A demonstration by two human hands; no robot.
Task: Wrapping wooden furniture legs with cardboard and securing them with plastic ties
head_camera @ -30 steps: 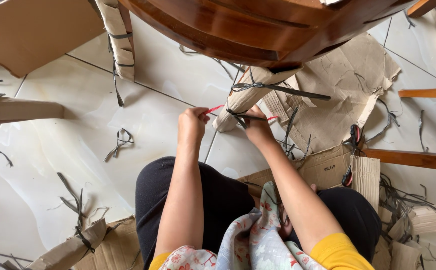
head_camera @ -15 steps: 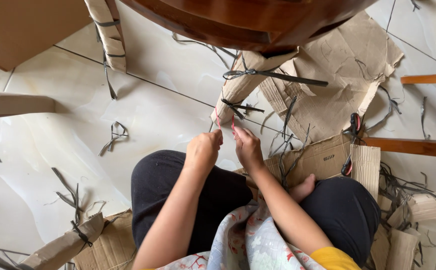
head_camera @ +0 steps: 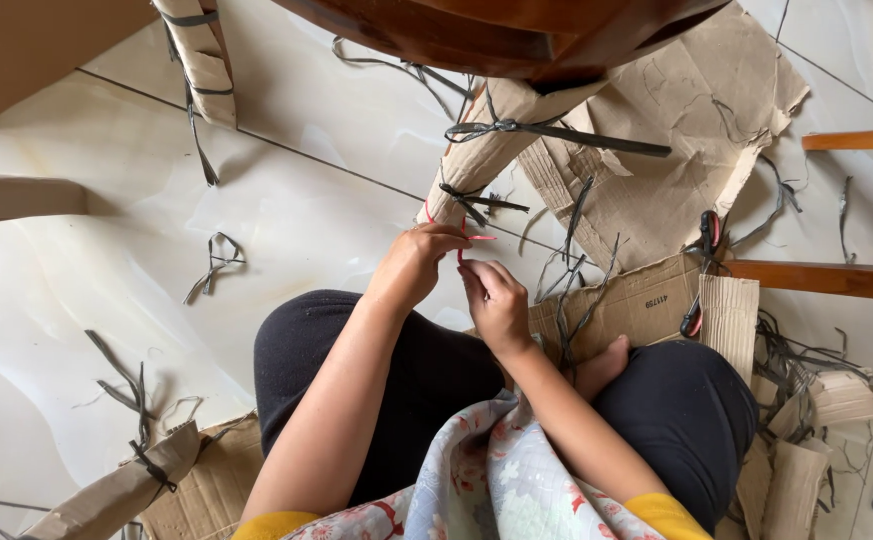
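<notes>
A cardboard-wrapped chair leg slants down from the dark wooden seat, with black straps knotted around it. At its lower end a thin pink string runs between my hands. My left hand pinches the string beside the foot of the leg. My right hand sits just below and to the right, fingers closed on the same string. Both hands are above my lap in dark trousers.
A second wrapped leg stands at top left. A torn cardboard sheet lies behind the leg, with red-handled scissors to the right. Wooden rails cross the right side. Black strap scraps litter the tiled floor.
My hands have dropped from higher on the wrapped leg to its lower end and drawn closer to my lap, still on the pink string.
</notes>
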